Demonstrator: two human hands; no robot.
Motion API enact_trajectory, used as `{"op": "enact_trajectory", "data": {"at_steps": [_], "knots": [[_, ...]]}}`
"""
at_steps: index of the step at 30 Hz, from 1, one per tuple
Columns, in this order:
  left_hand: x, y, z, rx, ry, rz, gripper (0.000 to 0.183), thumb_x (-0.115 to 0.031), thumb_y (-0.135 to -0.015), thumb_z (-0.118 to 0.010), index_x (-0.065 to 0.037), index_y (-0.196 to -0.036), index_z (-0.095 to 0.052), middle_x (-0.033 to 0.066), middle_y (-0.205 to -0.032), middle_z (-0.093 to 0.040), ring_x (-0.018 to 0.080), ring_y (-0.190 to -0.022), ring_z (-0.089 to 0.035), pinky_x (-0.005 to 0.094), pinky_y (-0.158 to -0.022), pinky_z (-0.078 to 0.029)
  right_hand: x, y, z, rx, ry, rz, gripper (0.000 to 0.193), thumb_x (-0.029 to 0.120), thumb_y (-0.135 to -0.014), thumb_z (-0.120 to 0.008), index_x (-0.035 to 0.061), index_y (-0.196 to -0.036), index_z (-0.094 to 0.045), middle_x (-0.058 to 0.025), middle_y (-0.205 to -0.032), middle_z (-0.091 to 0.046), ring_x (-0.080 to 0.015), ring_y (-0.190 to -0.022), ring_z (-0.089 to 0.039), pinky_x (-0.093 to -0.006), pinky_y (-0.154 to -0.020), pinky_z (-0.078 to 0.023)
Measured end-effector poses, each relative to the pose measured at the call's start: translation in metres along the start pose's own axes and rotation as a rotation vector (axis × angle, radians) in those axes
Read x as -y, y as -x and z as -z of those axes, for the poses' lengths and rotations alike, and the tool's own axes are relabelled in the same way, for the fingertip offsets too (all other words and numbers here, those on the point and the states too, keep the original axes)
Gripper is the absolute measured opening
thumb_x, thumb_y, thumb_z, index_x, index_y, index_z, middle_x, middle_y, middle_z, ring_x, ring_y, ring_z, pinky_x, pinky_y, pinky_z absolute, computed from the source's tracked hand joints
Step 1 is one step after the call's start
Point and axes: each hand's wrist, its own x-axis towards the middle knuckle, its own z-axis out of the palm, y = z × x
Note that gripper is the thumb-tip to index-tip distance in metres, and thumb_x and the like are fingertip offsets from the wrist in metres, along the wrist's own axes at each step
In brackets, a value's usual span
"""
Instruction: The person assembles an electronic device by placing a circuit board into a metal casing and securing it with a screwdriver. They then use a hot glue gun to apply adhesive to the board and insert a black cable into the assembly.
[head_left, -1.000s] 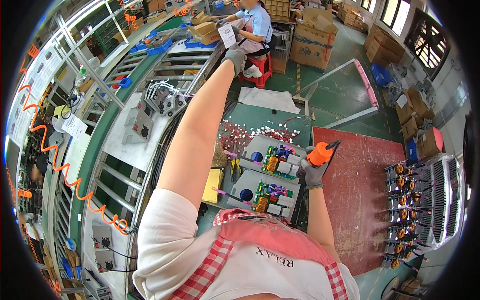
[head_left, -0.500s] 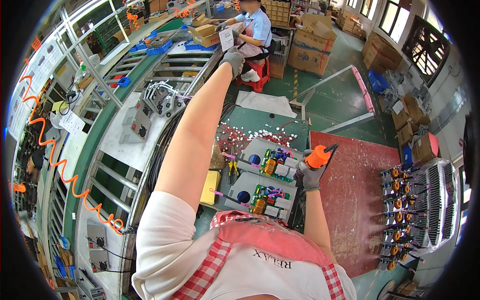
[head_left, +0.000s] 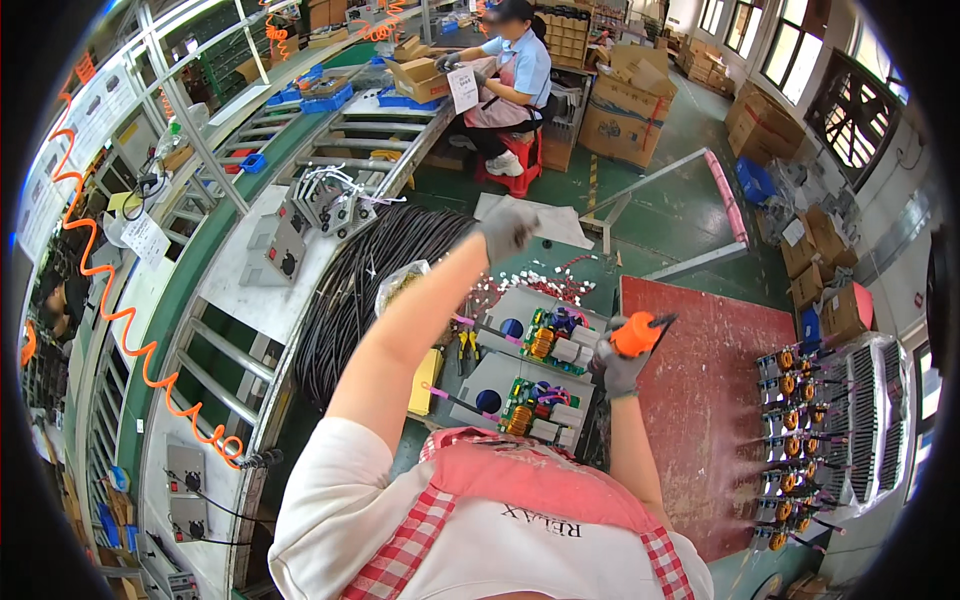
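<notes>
Near board [head_left: 540, 410] sits on near plate [head_left: 484, 374], right in front of the apron. Its pink-ended lead [head_left: 432, 389] runs off the left side; the end looks unattached. Yellow pad [head_left: 424, 385] lies just left of the plate.

Right hand [head_left: 617, 370], gloved, is closed round orange tool [head_left: 634, 335], just right of the far board [head_left: 560, 335]. Tool is up off both boards, no contact that I can see. Far board sits on far plate [head_left: 520, 300], same layout, pink-ended lead out left too. Pliers [head_left: 468, 352] lie left of the plates.

Status: both boards are on their plates, components populated. Can't tell if either is fastened. Lead ends look open, so my read is neither unit is fully closed out. More similar boards [head_left: 790, 440] line up on the right, beyond red tabletop [head_left: 700, 400], next to finned metal parts [head_left: 875, 430].

Left hand [head_left: 510, 232], gloved, reaches out past the red wires [head_left: 560, 288]. Fingers look curled but blurred; can't tell if it holds anything.

Farther: black cable coil [head_left: 335, 330] left, co-worker [head_left: 515, 75] seated at the conveyor.
</notes>
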Motion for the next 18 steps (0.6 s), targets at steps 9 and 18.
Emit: {"op": "enact_trajectory", "data": {"at_steps": [9, 18], "knots": [[0.167, 0.141, -0.04, -0.221, 0.173, 0.422, 0.022, -0.025, -0.093, -0.054, -0.004, -0.098, -0.057, -0.0027, -0.077, -0.056, 0.0055, -0.06, -0.051, 0.0152, -0.049, -0.041, 0.046, 0.051, -0.038, 0.222, 0.09, 0.502, 0.04, -0.005, -0.068, -0.057, 0.0031, -0.106, -0.048, -0.0058, -0.071, -0.054, -0.0159, -0.063, -0.054, -0.0307, -0.058, -0.048], [0.169, 0.181, -0.085, -0.208, 0.49, 0.449, 0.026, -0.033, -0.096, -0.046, -0.008, -0.087, -0.049, -0.0052, -0.063, -0.043, 0.003, -0.047, -0.035, 0.0165, -0.039, -0.031, 0.088, 0.05, -0.065, 0.289, -0.196, 0.688, 0.048, 0.0, -0.067, -0.055, 0.007, -0.112, -0.043, -0.0035, -0.061, -0.05, -0.0154, -0.053, -0.049, -0.0326, -0.056, -0.045]]}}
